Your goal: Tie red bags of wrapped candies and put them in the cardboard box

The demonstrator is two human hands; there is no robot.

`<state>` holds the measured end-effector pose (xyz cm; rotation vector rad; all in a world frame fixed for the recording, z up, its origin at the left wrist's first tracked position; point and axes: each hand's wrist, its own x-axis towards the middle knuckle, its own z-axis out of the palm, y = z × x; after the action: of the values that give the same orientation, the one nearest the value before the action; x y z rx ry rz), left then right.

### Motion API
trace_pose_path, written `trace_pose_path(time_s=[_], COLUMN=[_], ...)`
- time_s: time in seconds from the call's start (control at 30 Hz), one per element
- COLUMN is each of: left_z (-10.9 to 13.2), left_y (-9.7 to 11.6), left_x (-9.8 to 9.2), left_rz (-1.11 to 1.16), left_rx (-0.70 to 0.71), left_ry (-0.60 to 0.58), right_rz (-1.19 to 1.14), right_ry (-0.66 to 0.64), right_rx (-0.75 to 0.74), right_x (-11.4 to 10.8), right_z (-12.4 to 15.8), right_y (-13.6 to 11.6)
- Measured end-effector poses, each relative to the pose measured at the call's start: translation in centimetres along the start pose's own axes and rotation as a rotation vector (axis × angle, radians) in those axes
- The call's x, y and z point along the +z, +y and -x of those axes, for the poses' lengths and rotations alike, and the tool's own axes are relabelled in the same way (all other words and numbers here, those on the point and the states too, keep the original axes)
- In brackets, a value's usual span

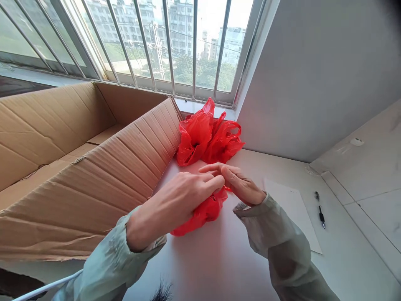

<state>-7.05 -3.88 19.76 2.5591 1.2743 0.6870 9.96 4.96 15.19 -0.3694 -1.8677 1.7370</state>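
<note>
Box [119,179] at left, its long side running from near left to far right; window [184,50] beyond it at the far side, behind bars [169,46]. A heap of plastic bagging [197,140] lies on the table [216,263] just beside the box's far right corner, before the window. Nearer, a plastic bag [209,213] rests beneath the left hand [184,192]; the right hand [239,182] is immediately right of it. Farther right lie paper [290,200], partly behind the right sleeve [278,225], then a pen [322,217]. A wall [313,75] rises at far right.
</note>
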Motion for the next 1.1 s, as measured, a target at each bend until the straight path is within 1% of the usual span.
trace_pose_path(time_s=[0.07, 0.1, 0.17, 0.23, 0.3, 0.4, 0.43, 0.5, 0.53, 0.6, 0.63, 0.67, 0.73, 0.8, 0.83, 0.9, 1.03, 1.1], left_z=[0.1, 0.1, 0.2, 0.3, 0.5, 1.2, 1.6, 2.5, 3.2, 4.9, 5.9, 6.9, 9.1, 10.8, 11.4, 11.9, 11.5, 11.4], left_y=[0.1, 0.0, -0.4, -0.8, -1.1, -1.2, -1.2, -1.3, -1.5, -2.1, -2.6, -3.0, -4.0, -4.7, -4.8, -4.8, -4.5, -4.7], left_x=[0.5, 0.7, 1.2, 1.4, 1.3, 0.8, 0.8, 1.1, 1.5, 2.6, 3.3, 4.1, 5.6, 6.7, 6.8, 6.4, 4.5, 4.3], left_rz=[-0.232, -0.295, -0.339, -0.343, -0.344, -0.282, -0.258, -0.250, -0.260, -0.313, -0.316, -0.309, -0.315, -0.285, -0.257, -0.209, -0.197, -0.201], left_rx=[0.007, 0.004, -0.003, 0.003, 0.011, 0.030, 0.044, 0.060, 0.067, 0.077, 0.080, 0.054, -0.050, -0.125, -0.153, -0.180, -0.198, -0.216], left_ry=[0.105, 0.164, 0.258, 0.295, 0.292, 0.226, 0.212, 0.228, 0.263, 0.335, 0.365, 0.366, 0.310, 0.259, 0.237, 0.229, 0.319, 0.322], right_rz=[-0.072, -0.084, -0.090, -0.073, 0.042, 0.399, 0.515, 0.670, 0.711, 0.750, 0.755, 0.756, 0.741, 0.732, 0.730, 0.729, 0.798, 0.854], right_ry=[-0.007, -0.016, -0.076, -0.119, -0.067, 0.078, 0.103, 0.105, 0.106, 0.148, 0.192, 0.234, 0.316, 0.346, 0.347, 0.364, 0.466, 0.476], right_rx=[0.069, 0.081, 0.062, 0.017, -0.037, -0.174, -0.223, -0.286, -0.293, -0.267, -0.233, -0.194, -0.107, -0.065, -0.056, -0.056, -0.134, -0.167], right_x=[0.0, -0.1, -0.4, -0.8, -0.9, -0.6, -0.4, -0.1, -0.2, -0.8, -1.3, -1.9, -3.2, -4.2, -4.5, -4.6, -4.4, -4.5], right_z=[-0.6, -0.8, -0.8, -0.7, -0.3, 0.5, 0.9, 1.9, 2.5, 3.9, 4.7, 5.4, 6.8, 7.7, 7.9, 8.0, 7.2, 7.0], right_y=[0.8, 1.1, 1.3, 1.3, 0.8, -0.6, -1.0, -1.4, -1.2, 0.2, 1.3, 2.7, 5.6, 8.0, 8.7, 9.0, 7.4, 7.2])
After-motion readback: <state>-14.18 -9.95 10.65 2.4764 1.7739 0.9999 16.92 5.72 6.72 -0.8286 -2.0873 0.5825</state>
